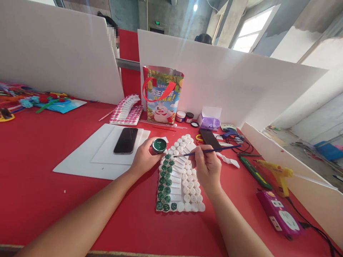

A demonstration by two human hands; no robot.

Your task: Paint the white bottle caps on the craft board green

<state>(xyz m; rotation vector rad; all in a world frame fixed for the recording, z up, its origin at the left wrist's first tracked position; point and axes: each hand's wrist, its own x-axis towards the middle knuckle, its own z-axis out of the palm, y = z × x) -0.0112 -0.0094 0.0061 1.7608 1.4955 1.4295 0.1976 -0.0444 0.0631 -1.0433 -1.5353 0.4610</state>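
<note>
My left hand [144, 157] is closed around a small jar of dark green paint [159, 145], held beside the upper left edge of a craft panel [175, 185]. Rows of small rosettes cover that panel around a curved strip of white folded pieces. Rosettes along its left side are dark green; those on the right and at the top are white. Between the fingers of my right hand [208, 167] is a thin paintbrush [206, 151]. Its dark tip meets or hovers just over a white rosette near the green ones; contact is hard to tell.
Left of the panel, a phone [125, 140] lies on white boards [80, 160]. A gift bag [162, 94] and a pink rosette panel [126, 110] stand behind. On the right are a yellow glue gun [277, 173], a green cutter [255, 172], a purple box [278, 214] and cables.
</note>
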